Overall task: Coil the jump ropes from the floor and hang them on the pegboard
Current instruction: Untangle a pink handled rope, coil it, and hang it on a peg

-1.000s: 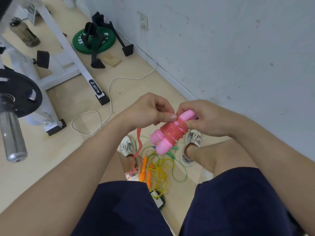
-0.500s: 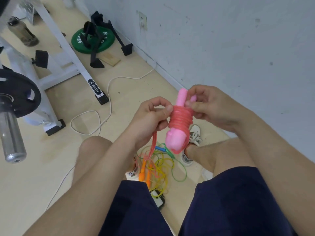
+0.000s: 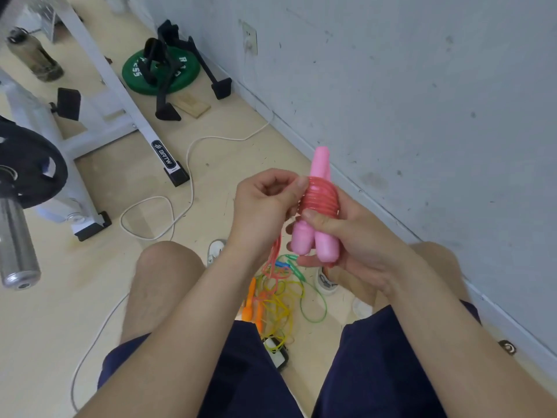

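Note:
A pink jump rope (image 3: 319, 200) has its two pink handles side by side, with red cord wound in tight turns round their middle. My right hand (image 3: 358, 245) grips the lower part of the handles, thumb pressed on the coils. My left hand (image 3: 265, 203) pinches the cord at the left edge of the coils; a loose red strand hangs from it toward the floor. Below, between my feet, lies a tangle of yellow, green and orange jump ropes (image 3: 280, 294). No pegboard is in view.
A grey wall (image 3: 422, 101) runs along the right. On the floor are a green weight plate (image 3: 180, 73), a white rack frame (image 3: 120, 95), a barbell end (image 3: 18, 236), a white cable (image 3: 180, 182) and a small dark device (image 3: 278, 351).
The handle bundle has turned more upright and both hands shifted: my right hand moved from the top of the handles to their lower part, and my left hand stays at the coils.

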A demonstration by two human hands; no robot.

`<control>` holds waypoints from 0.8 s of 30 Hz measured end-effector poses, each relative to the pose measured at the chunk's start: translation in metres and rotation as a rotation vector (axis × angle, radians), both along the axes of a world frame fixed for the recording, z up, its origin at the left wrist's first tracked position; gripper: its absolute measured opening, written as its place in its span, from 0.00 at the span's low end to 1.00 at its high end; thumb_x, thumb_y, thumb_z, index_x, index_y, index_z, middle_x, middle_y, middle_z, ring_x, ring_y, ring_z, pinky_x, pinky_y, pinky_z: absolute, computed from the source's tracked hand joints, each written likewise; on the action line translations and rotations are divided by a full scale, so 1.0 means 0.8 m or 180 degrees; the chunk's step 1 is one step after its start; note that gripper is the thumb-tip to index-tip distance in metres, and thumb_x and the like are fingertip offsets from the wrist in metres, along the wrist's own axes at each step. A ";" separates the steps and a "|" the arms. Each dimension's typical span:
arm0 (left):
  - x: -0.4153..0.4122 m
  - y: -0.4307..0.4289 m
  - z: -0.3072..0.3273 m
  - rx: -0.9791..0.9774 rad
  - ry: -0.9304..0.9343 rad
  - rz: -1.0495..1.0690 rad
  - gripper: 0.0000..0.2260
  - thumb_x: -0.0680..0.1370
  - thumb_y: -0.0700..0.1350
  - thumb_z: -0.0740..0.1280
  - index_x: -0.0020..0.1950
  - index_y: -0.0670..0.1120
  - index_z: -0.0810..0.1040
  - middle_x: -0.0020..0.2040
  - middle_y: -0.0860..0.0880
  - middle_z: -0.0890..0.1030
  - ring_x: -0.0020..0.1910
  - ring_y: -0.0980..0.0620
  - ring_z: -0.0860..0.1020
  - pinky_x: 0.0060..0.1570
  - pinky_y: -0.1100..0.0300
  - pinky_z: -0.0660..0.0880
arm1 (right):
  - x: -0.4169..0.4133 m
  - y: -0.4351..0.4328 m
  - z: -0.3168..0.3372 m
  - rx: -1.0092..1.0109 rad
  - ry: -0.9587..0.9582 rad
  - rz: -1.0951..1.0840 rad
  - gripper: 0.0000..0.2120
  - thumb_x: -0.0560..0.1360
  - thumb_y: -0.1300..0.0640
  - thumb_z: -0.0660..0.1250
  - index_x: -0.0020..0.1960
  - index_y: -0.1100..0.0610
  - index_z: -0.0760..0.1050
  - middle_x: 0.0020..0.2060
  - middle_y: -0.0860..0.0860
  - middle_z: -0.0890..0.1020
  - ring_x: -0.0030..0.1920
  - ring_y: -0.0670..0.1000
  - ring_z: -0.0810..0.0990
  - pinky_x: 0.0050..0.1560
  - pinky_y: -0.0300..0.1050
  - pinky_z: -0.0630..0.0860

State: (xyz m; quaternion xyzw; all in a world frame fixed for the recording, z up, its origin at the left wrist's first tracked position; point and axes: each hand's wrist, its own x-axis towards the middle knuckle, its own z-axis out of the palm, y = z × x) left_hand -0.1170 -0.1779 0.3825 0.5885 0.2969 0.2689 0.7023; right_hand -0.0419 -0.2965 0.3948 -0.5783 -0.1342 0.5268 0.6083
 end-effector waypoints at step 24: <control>-0.011 0.089 0.038 0.0890 0.1930 -0.4036 0.08 0.65 0.33 0.67 0.41 0.37 0.84 0.32 0.44 0.74 0.28 0.54 0.67 0.28 0.66 0.65 | 0.047 0.008 0.090 -0.0518 -0.2750 0.3430 0.26 0.71 0.54 0.76 0.66 0.41 0.71 0.47 0.35 0.78 0.47 0.38 0.78 0.46 0.33 0.74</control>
